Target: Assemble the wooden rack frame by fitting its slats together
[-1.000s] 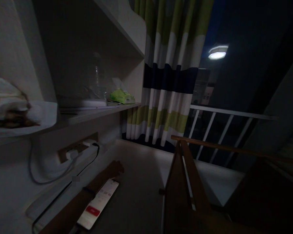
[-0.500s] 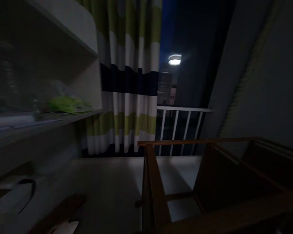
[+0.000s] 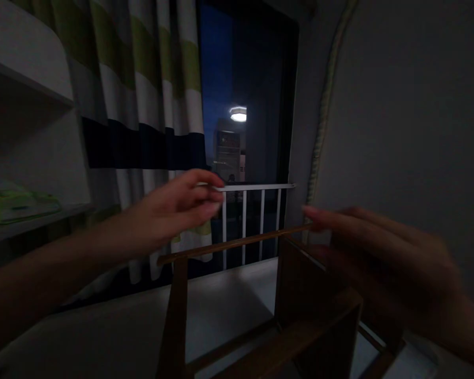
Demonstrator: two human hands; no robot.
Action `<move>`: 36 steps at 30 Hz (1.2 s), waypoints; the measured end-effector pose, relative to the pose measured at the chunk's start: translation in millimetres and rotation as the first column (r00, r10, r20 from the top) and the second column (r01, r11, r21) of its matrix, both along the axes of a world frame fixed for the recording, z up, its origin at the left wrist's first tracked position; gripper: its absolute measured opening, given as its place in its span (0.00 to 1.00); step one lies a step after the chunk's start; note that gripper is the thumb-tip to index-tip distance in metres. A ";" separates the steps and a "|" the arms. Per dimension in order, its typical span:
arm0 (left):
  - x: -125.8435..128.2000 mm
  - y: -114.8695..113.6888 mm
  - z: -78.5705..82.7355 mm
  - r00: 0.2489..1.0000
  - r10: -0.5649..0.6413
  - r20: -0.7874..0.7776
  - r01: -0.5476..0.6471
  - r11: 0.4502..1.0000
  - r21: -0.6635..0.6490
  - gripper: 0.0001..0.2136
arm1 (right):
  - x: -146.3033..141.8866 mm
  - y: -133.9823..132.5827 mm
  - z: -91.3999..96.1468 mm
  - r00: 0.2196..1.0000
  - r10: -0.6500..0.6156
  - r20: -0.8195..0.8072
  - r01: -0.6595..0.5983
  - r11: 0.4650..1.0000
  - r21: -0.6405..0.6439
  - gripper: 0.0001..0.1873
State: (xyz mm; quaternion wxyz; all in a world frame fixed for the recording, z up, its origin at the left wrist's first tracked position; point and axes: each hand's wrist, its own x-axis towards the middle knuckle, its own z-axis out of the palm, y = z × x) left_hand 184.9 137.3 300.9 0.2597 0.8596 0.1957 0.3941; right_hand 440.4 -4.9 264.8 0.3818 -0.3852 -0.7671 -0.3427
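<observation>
My left hand [image 3: 191, 202] is raised in front of the window, above the near-left corner of a brown wooden furniture frame [image 3: 237, 242]. Its fingers are slightly bent with a gap to the thumb, and nothing is in them. On the right, my right hand [image 3: 387, 258] reaches over the frame's other end, fingers stretched forward and thumb apart below. It covers part of the top rail; whether its fingertips touch the wood I cannot tell. Dark panels [image 3: 308, 279] fill part of the frame's right side. The picture is dim and the hands are blurred.
Behind the frame is a window with a white railing [image 3: 253, 187]. A striped curtain [image 3: 142, 142] hangs to its left. A shelf unit [image 3: 35, 131] at far left bears a bright green item [image 3: 19, 204]. A pale cord [image 3: 319, 126] runs down the right wall.
Both my hands have come into view, one from each side. The view has turned to the right, so the curtain, window and wooden frame sit further left.
</observation>
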 end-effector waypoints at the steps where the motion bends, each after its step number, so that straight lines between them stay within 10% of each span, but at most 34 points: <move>1: 32.6 -6.7 13.2 0.987 -0.155 -0.050 0.152 0.986 -0.074 0.15 | -5.7 12.3 11.2 0.999 0.048 0.005 -0.048 0.999 0.017 0.21; 5: 117.2 -6.3 30.1 0.914 -0.401 -0.057 0.377 0.894 -0.242 0.14 | 2.8 56.3 35.9 0.983 0.074 -0.166 -0.083 0.995 -0.049 0.15; 15: 188.6 40.7 15.4 0.902 -0.420 0.099 0.419 0.799 -0.432 0.15 | 92.0 109.2 35.7 0.857 0.220 -0.465 -0.403 0.849 -0.341 0.11; 20: 201.2 73.2 4.2 0.930 -0.249 -0.272 0.171 0.945 -0.280 0.15 | 126.6 141.7 28.1 0.864 0.197 -0.463 -0.373 0.868 -0.327 0.08; 25: 211.2 116.3 -29.7 0.759 -0.052 -0.649 -0.089 0.979 -0.183 0.37 | 135.6 181.9 6.9 0.941 0.056 -0.335 -0.234 0.822 -0.520 0.06; 36: 236.8 149.2 -65.7 0.598 -0.313 -0.738 0.068 0.937 -0.342 0.12 | 120.3 216.4 -39.4 0.938 -0.024 -0.345 -0.245 0.658 -0.712 0.07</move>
